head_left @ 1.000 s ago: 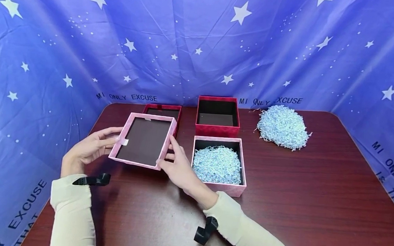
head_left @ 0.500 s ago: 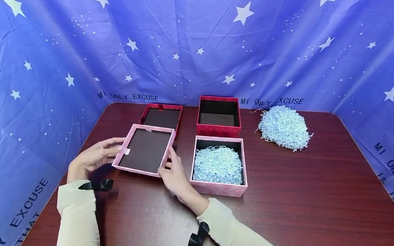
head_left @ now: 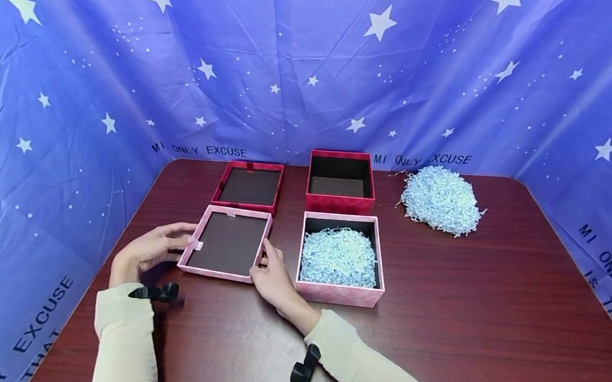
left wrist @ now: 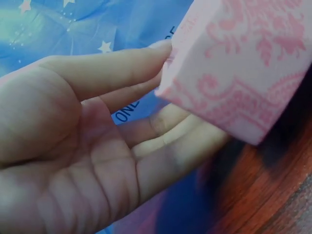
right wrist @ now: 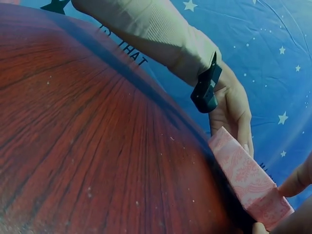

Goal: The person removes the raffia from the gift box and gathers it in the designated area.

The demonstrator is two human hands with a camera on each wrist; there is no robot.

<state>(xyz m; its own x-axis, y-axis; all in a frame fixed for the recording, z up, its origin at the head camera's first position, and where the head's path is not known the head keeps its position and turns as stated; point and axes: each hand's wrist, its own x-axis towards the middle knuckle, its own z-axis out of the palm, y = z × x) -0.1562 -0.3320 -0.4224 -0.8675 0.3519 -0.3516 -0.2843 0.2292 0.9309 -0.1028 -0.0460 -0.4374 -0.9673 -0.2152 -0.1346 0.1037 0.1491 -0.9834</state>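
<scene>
Lid (head_left: 230, 242) with pink walls: hollow side up, left of centre in the frame, just below the red lid (head_left: 250, 186). Left hand (head_left: 151, 248) pinches its left edge; right hand (head_left: 276, 280) pinches its lower right corner. Contact with table (head_left: 464, 311) unconfirmed. Level, even support advised, without squeezing walls inward.

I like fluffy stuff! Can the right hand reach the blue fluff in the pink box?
Probably yes: the right hand is beside the pink box and nothing covers the fluff, but that hand holds the pink lid.
</scene>
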